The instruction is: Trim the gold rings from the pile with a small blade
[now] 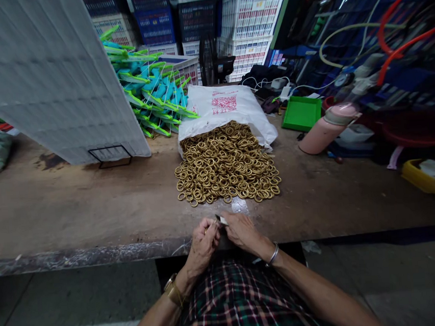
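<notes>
A large heap of brass rings (227,167) spills from a white plastic bag (224,106) onto the brown worktable (76,206). My left hand (203,245) is at the table's near edge, its fingers pinched on a brass ring (208,227). My right hand (242,231) is beside it, almost touching, fingers pinched on a small silvery piece (221,220) held against the ring. A gold watch is on my left wrist and a silver bangle on my right.
A tall white panel (50,75) on a black wire stand rises at the left. Green and blue plastic parts (150,93) pile behind it. A green tray (302,112), a pink bottle (328,126) and stacked crates (249,23) stand at the back right.
</notes>
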`<action>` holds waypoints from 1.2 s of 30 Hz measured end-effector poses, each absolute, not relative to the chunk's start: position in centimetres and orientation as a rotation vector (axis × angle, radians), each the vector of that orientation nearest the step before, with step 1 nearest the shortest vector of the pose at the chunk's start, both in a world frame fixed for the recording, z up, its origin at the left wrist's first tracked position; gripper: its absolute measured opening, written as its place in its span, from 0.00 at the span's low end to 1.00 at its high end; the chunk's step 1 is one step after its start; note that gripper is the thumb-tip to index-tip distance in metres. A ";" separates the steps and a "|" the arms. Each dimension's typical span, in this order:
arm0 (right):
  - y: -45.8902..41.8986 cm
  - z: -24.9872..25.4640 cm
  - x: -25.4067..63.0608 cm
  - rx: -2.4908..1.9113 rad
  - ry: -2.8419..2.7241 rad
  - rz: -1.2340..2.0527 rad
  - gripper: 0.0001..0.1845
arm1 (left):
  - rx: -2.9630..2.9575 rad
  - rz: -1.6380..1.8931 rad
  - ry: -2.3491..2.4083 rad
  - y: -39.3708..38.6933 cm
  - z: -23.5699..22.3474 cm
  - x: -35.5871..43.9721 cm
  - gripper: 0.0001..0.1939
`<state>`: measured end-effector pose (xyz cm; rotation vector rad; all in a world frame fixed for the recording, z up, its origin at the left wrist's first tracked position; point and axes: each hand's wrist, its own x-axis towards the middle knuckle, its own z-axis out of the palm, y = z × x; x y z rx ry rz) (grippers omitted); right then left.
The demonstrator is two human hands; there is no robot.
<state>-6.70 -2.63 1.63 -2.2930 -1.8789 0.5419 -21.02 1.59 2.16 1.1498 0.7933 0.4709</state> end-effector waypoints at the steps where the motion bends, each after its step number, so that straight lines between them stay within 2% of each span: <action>1: -2.5 1.6 -6.3 -2.344 -1.854 0.519 0.13 | 1.147 0.444 0.764 1.4 2.6 -21.2 0.17; 9: -0.6 1.2 -3.8 -2.629 -1.442 0.212 0.09 | 0.698 0.439 0.685 1.9 3.4 -20.9 0.16; 18: 0.3 1.5 -4.4 -2.635 -1.379 0.246 0.10 | 0.479 0.407 0.714 2.9 2.1 -21.3 0.13; 25: -0.7 1.2 -3.8 -2.349 -1.420 0.285 0.09 | 0.364 0.406 0.755 3.5 1.8 -21.0 0.13; 33: -1.3 2.5 -6.0 -1.799 -1.624 0.495 0.10 | 0.941 0.492 0.980 3.4 1.6 -20.1 0.23; 36: -1.3 2.5 -6.8 -1.684 -1.619 0.527 0.07 | 1.048 0.485 0.984 3.4 1.6 -20.2 0.22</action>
